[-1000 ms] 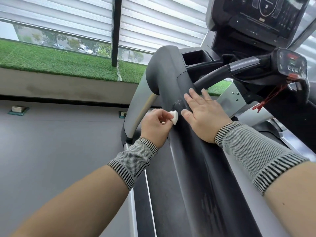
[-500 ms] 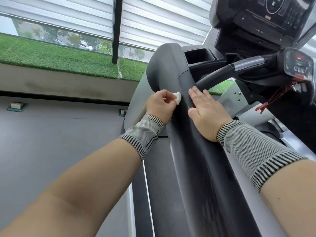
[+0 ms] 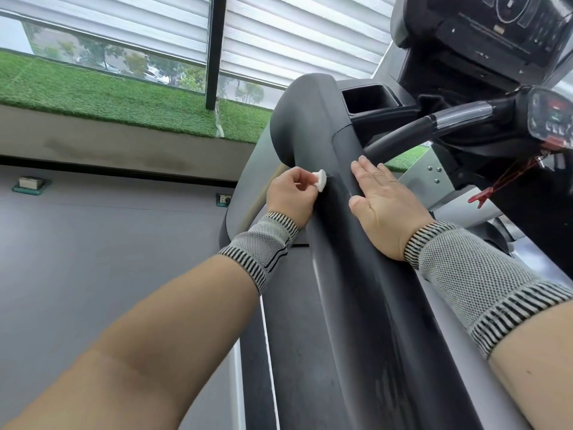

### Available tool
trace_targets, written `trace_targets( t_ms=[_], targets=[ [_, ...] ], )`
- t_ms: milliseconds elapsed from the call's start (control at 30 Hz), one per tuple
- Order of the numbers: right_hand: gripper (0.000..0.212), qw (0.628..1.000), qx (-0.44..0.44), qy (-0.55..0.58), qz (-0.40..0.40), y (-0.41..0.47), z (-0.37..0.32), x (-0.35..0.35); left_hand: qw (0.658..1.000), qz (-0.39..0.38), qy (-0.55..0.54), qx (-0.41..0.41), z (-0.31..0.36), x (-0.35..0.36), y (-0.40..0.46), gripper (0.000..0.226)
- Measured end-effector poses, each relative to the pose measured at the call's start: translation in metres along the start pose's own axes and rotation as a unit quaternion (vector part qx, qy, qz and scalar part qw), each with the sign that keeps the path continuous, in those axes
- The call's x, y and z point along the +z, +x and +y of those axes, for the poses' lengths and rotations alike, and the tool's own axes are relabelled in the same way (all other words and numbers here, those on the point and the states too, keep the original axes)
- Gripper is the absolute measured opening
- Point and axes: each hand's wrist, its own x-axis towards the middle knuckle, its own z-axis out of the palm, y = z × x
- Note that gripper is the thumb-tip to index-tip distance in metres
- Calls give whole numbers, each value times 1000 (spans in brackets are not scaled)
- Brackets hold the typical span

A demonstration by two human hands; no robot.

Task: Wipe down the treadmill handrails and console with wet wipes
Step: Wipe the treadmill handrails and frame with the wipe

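- I have the treadmill's wide dark side handrail (image 3: pixel 356 274) running up the middle of my view toward the console (image 3: pixel 483 29), which sits at upper right, untouched by either hand.
- My right hand (image 3: pixel 384 209) lies flat on the handrail's top, fingers straight and together, holding nothing; I judge it is only bracing.
- My left hand (image 3: pixel 290 198) is curled, pinching a small wadded wet wipe (image 3: pixel 320 182) between thumb and fingertips, the wad pressed to the rail's left edge just below the rounded front corner.
- Step in hand, as I read it: scrubbing the handrail, well short of the console.
- Next move needs the wad kept in firm contact while I draw it along the edge; being so small, it covers little per stroke.
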Motion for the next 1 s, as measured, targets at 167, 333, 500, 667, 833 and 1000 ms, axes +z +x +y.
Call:
trace_targets(
  t_ms=[167, 333, 500, 667, 833, 1000],
  targets=[
    [61, 1000, -5, -6, 1, 0, 0, 0, 998, -10, -56, -2, -27, -21, -62, 35],
    [62, 999, -5, -33, 2, 4, 0, -2, 996, -34, -78, -32, -38, -5, -67, 33],
    [59, 999, 6, -31, 7, 20, -9, -6, 999, -26, -29, -38, -30, 4, -9, 26],
    [58, 999, 6, -25, 19, 39, -19, -8, 996, -16, -53, -63, -38, -13, -17, 27],
    [57, 999, 14, -24, 36, 38, -18, -2, 987, -88, -104, -82, -64, -18, -83, 28],
    [57, 999, 16, -29, 39, 36, -20, -3, 992, -56, -79, -76, -63, -2, -42, 32]
  ],
)
